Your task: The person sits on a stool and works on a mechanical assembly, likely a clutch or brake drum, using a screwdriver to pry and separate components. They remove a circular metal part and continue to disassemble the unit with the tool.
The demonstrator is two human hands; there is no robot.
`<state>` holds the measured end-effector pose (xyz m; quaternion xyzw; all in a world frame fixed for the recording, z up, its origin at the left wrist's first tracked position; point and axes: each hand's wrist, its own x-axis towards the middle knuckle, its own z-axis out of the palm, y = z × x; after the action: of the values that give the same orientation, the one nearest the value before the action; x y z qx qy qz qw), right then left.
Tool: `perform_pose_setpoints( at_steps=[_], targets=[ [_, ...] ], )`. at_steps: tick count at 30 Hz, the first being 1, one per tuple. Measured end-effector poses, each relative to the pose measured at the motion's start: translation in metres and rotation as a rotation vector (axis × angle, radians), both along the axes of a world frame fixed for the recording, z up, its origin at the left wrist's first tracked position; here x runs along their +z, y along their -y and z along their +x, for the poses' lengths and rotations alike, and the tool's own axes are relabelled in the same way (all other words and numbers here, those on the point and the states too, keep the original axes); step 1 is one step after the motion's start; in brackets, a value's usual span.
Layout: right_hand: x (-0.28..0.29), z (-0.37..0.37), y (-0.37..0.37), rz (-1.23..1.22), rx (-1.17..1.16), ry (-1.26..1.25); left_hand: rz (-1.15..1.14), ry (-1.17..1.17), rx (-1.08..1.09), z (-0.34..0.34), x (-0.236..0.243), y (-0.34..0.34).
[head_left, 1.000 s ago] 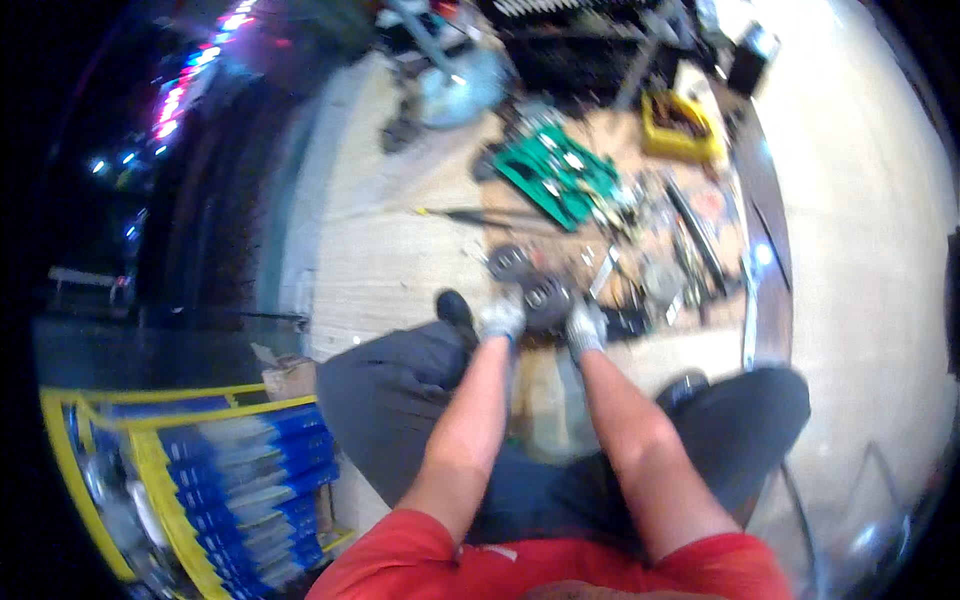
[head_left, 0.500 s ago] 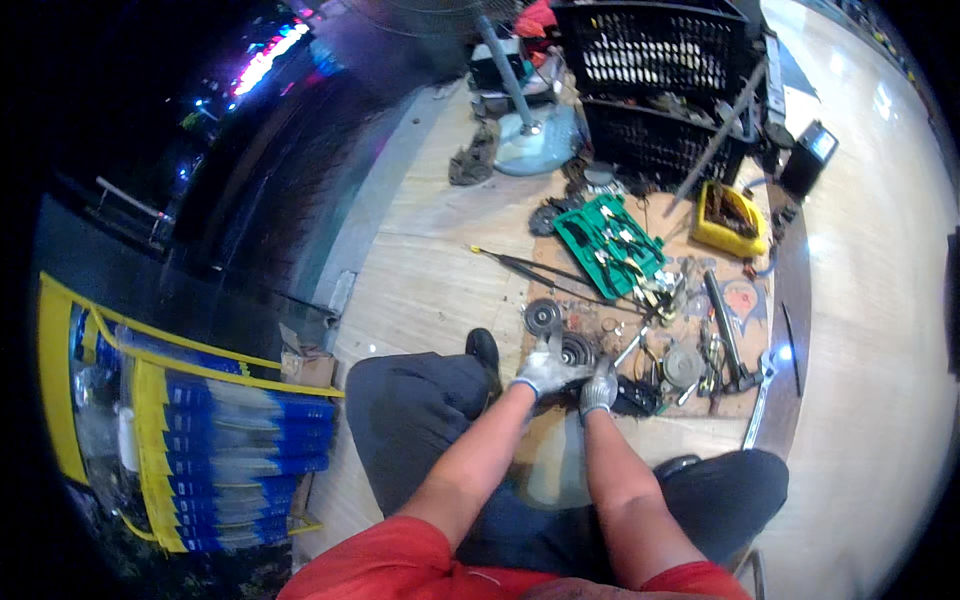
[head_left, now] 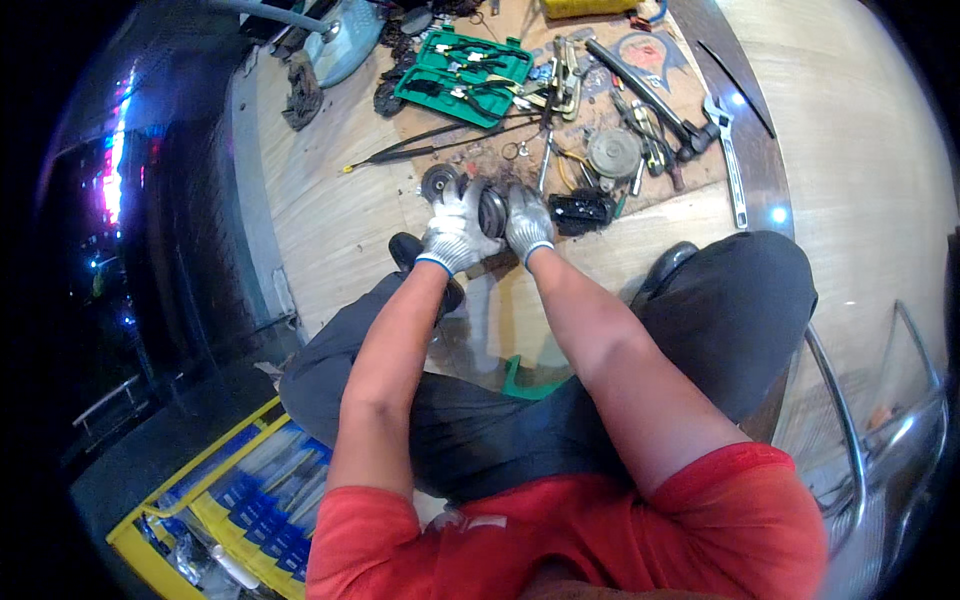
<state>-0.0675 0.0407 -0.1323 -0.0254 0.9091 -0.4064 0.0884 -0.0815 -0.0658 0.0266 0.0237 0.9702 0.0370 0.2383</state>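
Note:
My left hand, in a grey-white knit glove, grips a dark round pulley-like part from the left. My right hand, gloved the same way, holds that part from the right with fingers curled against it. A smaller dark ringed disc lies just beyond my left fingers. Right of my right hand are a black housing-like part, yellow-handled pliers and a steel rod-like tool. A grey round metal part lies farther right.
An open green tool case, a long dark tube, an adjustable wrench and a yellow container are on or beside the cardboard. A pale-blue stand base is back left; a yellow rack is lower left.
The whole view has shifted, with the far crates leaving the top. The dark part between my hands now appears tipped more onto its side, with both hands closed around it.

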Motion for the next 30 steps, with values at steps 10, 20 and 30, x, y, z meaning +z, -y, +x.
perform_pose_setpoints(
  at_steps=[10, 20, 30],
  targets=[
    [0.013, -0.001, -0.002, -0.026, 0.056, 0.217, 0.104, -0.068, 0.13, 0.006, -0.019, 0.006],
    [0.018, -0.016, -0.024, -0.1, 0.094, 0.261, 0.019, -0.051, -0.066, -0.002, -0.001, -0.017],
    [0.004, -0.02, -0.022, -0.042, 0.076, 0.16, -0.041, 0.062, -0.351, 0.0, 0.018, -0.012]
  ],
)
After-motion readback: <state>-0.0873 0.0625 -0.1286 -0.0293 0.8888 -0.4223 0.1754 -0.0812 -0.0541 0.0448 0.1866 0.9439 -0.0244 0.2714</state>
